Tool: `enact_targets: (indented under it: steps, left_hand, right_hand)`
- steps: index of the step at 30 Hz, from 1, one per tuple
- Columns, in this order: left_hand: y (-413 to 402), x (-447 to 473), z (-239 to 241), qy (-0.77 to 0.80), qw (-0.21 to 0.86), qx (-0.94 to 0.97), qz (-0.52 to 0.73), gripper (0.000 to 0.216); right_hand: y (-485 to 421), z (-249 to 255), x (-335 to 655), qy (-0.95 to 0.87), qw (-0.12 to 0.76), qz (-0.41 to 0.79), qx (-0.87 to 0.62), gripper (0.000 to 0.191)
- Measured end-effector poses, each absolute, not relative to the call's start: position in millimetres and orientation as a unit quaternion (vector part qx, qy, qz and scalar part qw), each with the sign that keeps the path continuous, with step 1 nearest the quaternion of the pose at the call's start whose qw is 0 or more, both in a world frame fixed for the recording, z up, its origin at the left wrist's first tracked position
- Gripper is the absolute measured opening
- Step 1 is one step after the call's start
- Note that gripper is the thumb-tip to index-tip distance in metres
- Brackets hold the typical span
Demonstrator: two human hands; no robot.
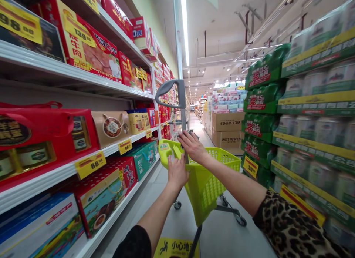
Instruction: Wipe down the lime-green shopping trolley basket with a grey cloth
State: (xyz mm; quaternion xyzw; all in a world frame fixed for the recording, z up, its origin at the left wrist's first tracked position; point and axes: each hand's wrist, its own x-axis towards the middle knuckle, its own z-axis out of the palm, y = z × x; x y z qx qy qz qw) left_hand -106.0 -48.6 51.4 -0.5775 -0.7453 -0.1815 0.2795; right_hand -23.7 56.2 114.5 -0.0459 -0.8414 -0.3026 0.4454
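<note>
A lime-green shopping cart [213,184] stands at an angle in front of me, with perforated basket sides and a grey frame. Its grey looped handle [181,95] rises on an upright post. My left hand [177,173] is closed on the cart's near corner, just below the post, with the thumb up. Higher and to the right, my right hand [195,148] lies over the foot of the post, its fingers bent round it. The hands are almost touching. The fingertips on the far side of the post are partly hidden.
Shelves [116,136] of boxed gift packs line my left side. Stacked beer cans [313,128] and green shrink-wrapped packs [259,126] rise close on the right. WET WIPES cartons [227,130] stand further down the aisle. A yellow wet-floor sign [176,248] is low in front.
</note>
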Motion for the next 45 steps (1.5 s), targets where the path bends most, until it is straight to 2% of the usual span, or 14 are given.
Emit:
enact_targets:
  steps: [11, 16, 20, 24, 28, 39, 42, 45]
  left_hand:
    - [-62, -129, 49, -0.722, 0.267, -0.609, -0.192, 0.063]
    - [-61, -127, 60, -0.723, 0.263, -0.602, -0.212, 0.063]
    - [-45, -120, 81, -0.739, 0.321, -0.547, -0.229, 0.067]
    - [-24, -117, 91, -0.75, 0.376, -0.486, -0.245, 0.071]
    - [-15, -121, 85, -0.748, 0.387, -0.468, -0.268, 0.069]
    - [-14, -136, 73, -0.691, 0.398, -0.497, -0.343, 0.061]
    - [-15, -137, 73, -0.684, 0.401, -0.504, -0.342, 0.06]
    - [-17, -136, 73, -0.687, 0.396, -0.504, -0.343, 0.061]
  right_hand:
    - [47, 191, -53, -0.795, 0.513, -0.314, -0.082, 0.046]
    - [48, 171, -52, -0.785, 0.517, -0.333, -0.075, 0.047]
    - [52, 154, -46, -0.785, 0.505, -0.354, -0.061, 0.049]
    - [54, 180, -46, -0.777, 0.506, -0.371, -0.046, 0.047]
    - [53, 206, -53, -0.769, 0.517, -0.373, -0.04, 0.048]
    - [73, 165, -51, -0.797, 0.459, -0.388, 0.05, 0.046]
    - [73, 174, -47, -0.799, 0.452, -0.389, 0.076, 0.044]
    - [65, 204, -49, -0.786, 0.499, -0.363, 0.041, 0.046]
